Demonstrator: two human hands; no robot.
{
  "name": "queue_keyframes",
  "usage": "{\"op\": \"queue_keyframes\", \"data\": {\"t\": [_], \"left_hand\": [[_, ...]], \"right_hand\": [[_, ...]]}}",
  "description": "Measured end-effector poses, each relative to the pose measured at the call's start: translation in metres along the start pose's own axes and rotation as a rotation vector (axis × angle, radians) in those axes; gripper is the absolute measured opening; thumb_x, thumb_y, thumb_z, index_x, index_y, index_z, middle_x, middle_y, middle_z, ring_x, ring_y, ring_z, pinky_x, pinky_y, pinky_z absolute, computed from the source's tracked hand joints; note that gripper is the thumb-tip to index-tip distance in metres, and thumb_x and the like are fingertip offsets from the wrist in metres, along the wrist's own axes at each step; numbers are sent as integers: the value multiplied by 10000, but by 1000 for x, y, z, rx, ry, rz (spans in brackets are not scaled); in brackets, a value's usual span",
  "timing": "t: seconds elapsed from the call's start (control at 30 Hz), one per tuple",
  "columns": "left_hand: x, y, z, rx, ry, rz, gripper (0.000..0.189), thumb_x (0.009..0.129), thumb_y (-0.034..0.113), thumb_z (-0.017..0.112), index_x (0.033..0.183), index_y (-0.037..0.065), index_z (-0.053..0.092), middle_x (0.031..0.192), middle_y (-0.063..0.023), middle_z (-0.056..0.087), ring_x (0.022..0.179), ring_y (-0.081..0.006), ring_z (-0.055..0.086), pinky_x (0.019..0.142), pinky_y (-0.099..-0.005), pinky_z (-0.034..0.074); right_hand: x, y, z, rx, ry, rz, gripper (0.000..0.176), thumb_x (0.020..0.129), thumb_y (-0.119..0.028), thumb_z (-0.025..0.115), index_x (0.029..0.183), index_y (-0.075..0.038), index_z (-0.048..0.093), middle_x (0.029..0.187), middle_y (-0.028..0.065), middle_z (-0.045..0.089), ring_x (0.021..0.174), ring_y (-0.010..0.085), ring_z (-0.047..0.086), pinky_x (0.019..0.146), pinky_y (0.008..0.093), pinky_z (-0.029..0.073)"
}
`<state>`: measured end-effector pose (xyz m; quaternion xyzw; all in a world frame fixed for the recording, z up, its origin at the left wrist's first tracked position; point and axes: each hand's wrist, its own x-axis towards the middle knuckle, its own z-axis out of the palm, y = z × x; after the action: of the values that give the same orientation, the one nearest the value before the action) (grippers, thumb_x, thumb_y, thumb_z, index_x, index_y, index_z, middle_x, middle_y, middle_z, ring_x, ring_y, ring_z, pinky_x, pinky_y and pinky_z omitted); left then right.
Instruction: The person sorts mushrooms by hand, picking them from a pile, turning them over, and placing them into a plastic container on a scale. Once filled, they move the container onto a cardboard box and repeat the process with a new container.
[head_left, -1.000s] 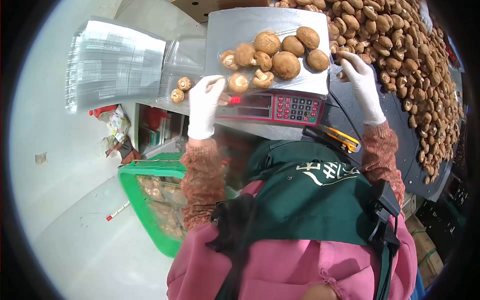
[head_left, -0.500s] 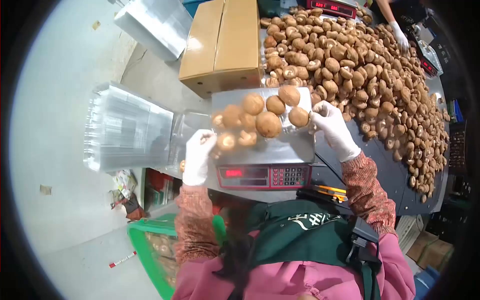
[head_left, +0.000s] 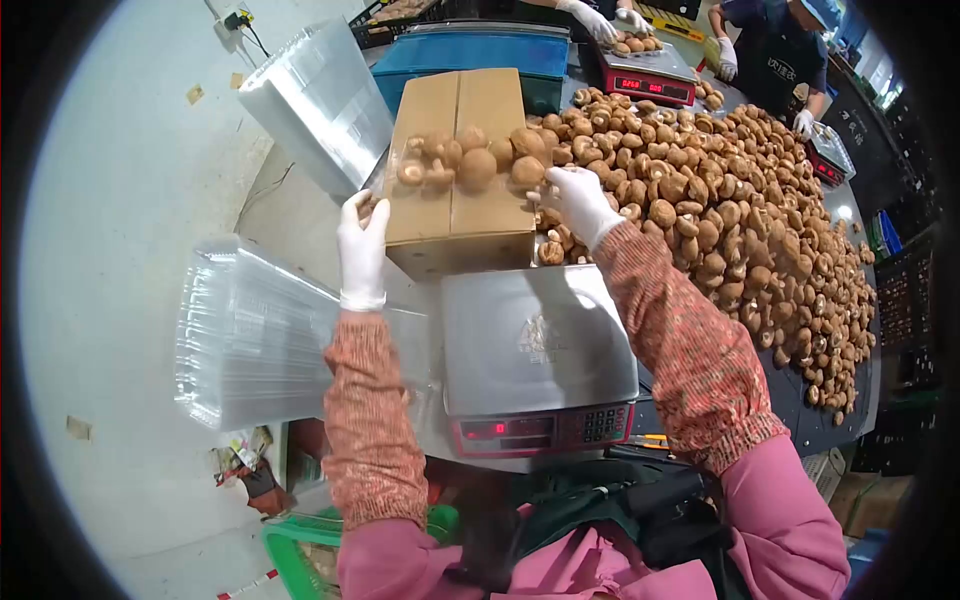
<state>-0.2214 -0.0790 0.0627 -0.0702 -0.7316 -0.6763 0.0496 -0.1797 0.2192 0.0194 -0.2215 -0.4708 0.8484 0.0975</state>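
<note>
Gloved in white, my left hand point(head_left: 363, 245) and my right hand point(head_left: 586, 205) grip opposite ends of a clear plastic tray point(head_left: 455, 196). Several brown mushrooms point(head_left: 477, 168) lie in the tray, some cap up and some showing pale undersides. Tray and mushrooms overlap the top of a cardboard box point(head_left: 490, 222) in this view. Nearer my body is a digital scale point(head_left: 520, 340), its metal plate bare and its red display lit. A large pile of loose mushrooms point(head_left: 700, 200) spreads to the right of my right hand.
Stacked clear trays point(head_left: 260, 335) stand at left, with another stack point(head_left: 320, 110) behind. A blue bin point(head_left: 480, 55) sits beyond the box. Across the table, co-workers' gloved hands point(head_left: 592, 20) are near a second scale point(head_left: 648, 88). A green crate point(head_left: 285, 555) is low at left.
Both hands have carried the tray of mushrooms forward, off the scale and over the cardboard box. The scale's plate now shows bare. The view has tilted up, bringing co-workers into sight.
</note>
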Motion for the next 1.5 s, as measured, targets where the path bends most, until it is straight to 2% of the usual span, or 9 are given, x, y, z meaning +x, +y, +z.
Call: {"op": "queue_keyframes", "data": {"t": [0.27, 0.33, 0.53, 0.8, 0.9, 1.03, 1.17, 1.3, 1.5], "left_hand": [[-115, 85, -99, 1138, 526, 745, 389, 855, -14, 700, 1237, 3, 626, 1227, -154, 644, 1161, -322, 597, 997, -425, 468], [-140, 93, -137, 1504, 648, 574, 355, 945, 127, 637, 1277, 4, 601, 1236, -165, 630, 1170, -355, 572, 985, -462, 446], [-140, 85, -227, 1686, 290, 369, 243, 947, 141, 594, 1116, -31, 626, 1051, -184, 638, 977, -362, 601, 898, -443, 467], [-88, 93, -306, 950, 7, -28, 227, 904, 93, 695, 797, 54, 499, 748, 48, 391, 685, -85, 335, 633, -232, 327], [-95, 107, -290, 1082, 74, 56, 246, 915, 103, 696, 782, 53, 495, 728, 50, 375, 673, -85, 336, 630, -226, 321], [-175, 156, -114, 830, 101, 263, 105, 945, 45, 638, 852, 23, 595, 780, 22, 510, 773, -94, 483, 719, -252, 428], [-227, 104, 7, 1036, -397, 782, 93, 839, 0, 693, 893, 59, 644, 857, -57, 611, 794, -233, 578, 778, -373, 478], [-252, 25, 65, 1252, -729, 713, 198, 756, 117, 778, 892, 100, 634, 875, -69, 608, 869, -292, 587, 770, -409, 448], [-265, 31, 91, 1375, -689, 590, 463, 731, 210, 832, 1137, 76, 654, 1090, -104, 640, 1050, -277, 577, 905, -418, 431]], "right_hand": [[-16, 2, 8, 62, -209, 43, 227, 964, -159, 571, 1125, -1, 590, 975, 114, 680, 903, 195, 686, 708, 286, 550], [-63, 12, -13, -150, -220, -15, 232, 987, -152, 560, 1156, 7, 577, 1019, 111, 661, 940, 210, 672, 785, 315, 552], [-194, 19, -131, -133, -80, 99, 282, 1002, -176, 585, 1199, 26, 571, 1103, 117, 647, 952, 206, 665, 862, 355, 558], [-327, 7, -309, -25, 426, -92, 335, 1000, -217, 566, 1238, 19, 582, 1150, 140, 656, 921, 206, 657, 853, 342, 523], [-356, 8, -334, -5, 484, -113, 342, 1005, -233, 563, 1231, 23, 582, 1146, 135, 657, 928, 188, 651, 854, 334, 522], [-368, 11, -345, 2, 522, -86, 343, 1006, -237, 561, 1227, 24, 586, 1132, 134, 662, 909, 174, 656, 835, 312, 529], [-360, 14, -344, -75, 465, -66, 335, 1011, -238, 557, 1210, 28, 597, 1106, 136, 675, 883, 164, 667, 815, 289, 540], [-351, 16, -348, -185, 382, -68, 255, 1008, -164, 555, 1162, 25, 627, 1064, 118, 682, 872, 142, 656, 797, 291, 555], [-287, 14, -339, -584, 262, -98, 348, 955, -277, 624, 1107, 34, 662, 993, 128, 713, 848, 172, 680, 799, 321, 543]]}}
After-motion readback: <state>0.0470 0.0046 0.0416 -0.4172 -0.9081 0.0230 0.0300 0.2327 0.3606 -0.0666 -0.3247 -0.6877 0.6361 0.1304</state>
